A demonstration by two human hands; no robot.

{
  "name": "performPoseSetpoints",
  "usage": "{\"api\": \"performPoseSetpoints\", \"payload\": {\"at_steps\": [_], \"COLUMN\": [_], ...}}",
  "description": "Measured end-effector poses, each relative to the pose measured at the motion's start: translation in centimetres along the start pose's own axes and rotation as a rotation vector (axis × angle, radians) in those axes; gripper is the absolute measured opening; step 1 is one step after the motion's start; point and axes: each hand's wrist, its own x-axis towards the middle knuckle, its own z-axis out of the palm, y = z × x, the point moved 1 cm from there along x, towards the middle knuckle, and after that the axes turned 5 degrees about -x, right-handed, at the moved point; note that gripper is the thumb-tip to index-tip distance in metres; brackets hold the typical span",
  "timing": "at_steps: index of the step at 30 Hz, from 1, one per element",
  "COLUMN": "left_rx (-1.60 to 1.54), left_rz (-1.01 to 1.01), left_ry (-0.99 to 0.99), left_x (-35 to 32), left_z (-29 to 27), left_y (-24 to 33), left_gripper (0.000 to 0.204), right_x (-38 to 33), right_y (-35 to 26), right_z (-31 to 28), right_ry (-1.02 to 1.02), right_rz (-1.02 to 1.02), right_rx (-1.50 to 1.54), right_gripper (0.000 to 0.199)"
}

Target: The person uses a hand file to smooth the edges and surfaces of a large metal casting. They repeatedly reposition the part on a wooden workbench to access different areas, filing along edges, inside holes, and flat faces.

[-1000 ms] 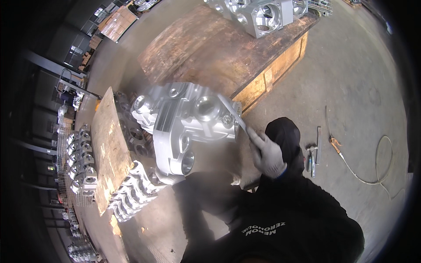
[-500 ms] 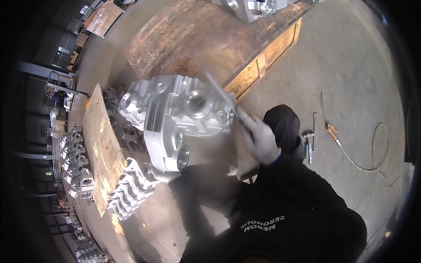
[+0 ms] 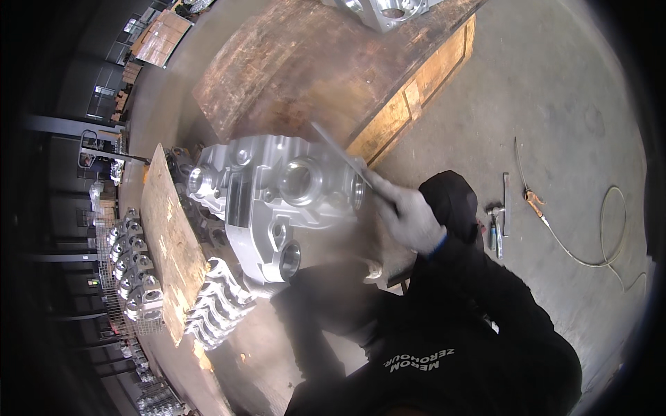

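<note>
A large silvery metal casting (image 3: 260, 208) with round bores and ribs is in front of me, tilted. My right hand (image 3: 409, 215), in a pale glove, is closed around the end of a long flat file (image 3: 338, 147). The file slants up and left across the casting's right side; motion blurs it, so I cannot tell whether they touch. At the casting's lower end is my left hand (image 3: 259, 286), gloved and mostly hidden by the casting and the dark sleeve. Its fingers do not show.
Beyond the casting stands a worn wooden bench (image 3: 277, 76) bearing another casting (image 3: 392, 12). A wooden board (image 3: 168, 243) and ribbed metal parts (image 3: 220, 305) are at left. On the right floor lie a hammer (image 3: 496, 225), a flat bar (image 3: 506, 203) and an air gun (image 3: 533, 200) with a hose.
The view has shifted a little. The casting sits slightly lower and farther left, and the file's tip has moved left. My right hand keeps its grip on the file.
</note>
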Motion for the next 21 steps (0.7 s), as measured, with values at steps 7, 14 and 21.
{"api": "performPoseSetpoints", "payload": {"at_steps": [7, 14, 21], "left_rx": [0.012, 0.044, 0.066], "left_rz": [0.064, 0.101, 0.148], "left_ry": [0.034, 0.052, 0.068], "left_x": [0.0, -0.2, 0.1], "left_z": [-0.8, -1.2, -2.3], "left_y": [-0.6, -0.9, -0.6], "left_gripper": [0.057, 0.06, 0.062], "right_x": [1.5, 1.9, 3.8], "right_y": [0.6, 2.0, 3.3], "right_z": [-1.1, -2.7, -3.2], "right_ry": [-0.114, -0.203, -0.155], "right_rz": [0.103, 0.268, -0.086], "right_rx": [0.034, 0.256, -0.105], "right_gripper": [0.05, 0.05, 0.053]}}
